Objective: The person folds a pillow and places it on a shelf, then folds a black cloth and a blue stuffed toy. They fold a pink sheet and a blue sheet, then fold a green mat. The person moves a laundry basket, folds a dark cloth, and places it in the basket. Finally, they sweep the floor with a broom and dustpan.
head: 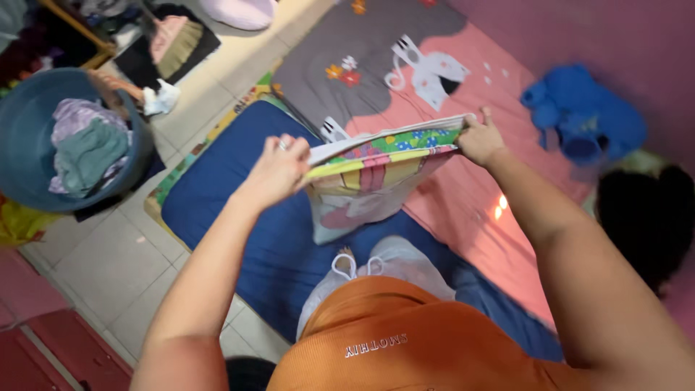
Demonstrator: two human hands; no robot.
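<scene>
Holding a folded, brightly patterned cloth of yellow, green, pink and blue (pixel 369 177) up at chest height, I keep it stretched between both hands so its top edge stays straight and level. My left hand (pixel 279 168) has its grip closed on the corner at 9 o'clock of the cloth, fingers curled over the edge, a ring showing. My right hand (pixel 479 141) pinches the opposite corner at 3 o'clock, grip closed too. The lower part hangs free, which lets the layers fall flat against each other.

Below the cloth lies a dark blue padded mat (pixel 239 217) on the tiled floor (pixel 108 275), and beside it at 1 o'clock a pink and grey quilt with white appliqué shapes (pixel 405 80). A round blue plastic basket heaped with crumpled clothes (pixel 43 137) stands at 9 o'clock, well apart. A rumpled blue garment (pixel 579 116) rests on the quilt at 2 o'clock.
</scene>
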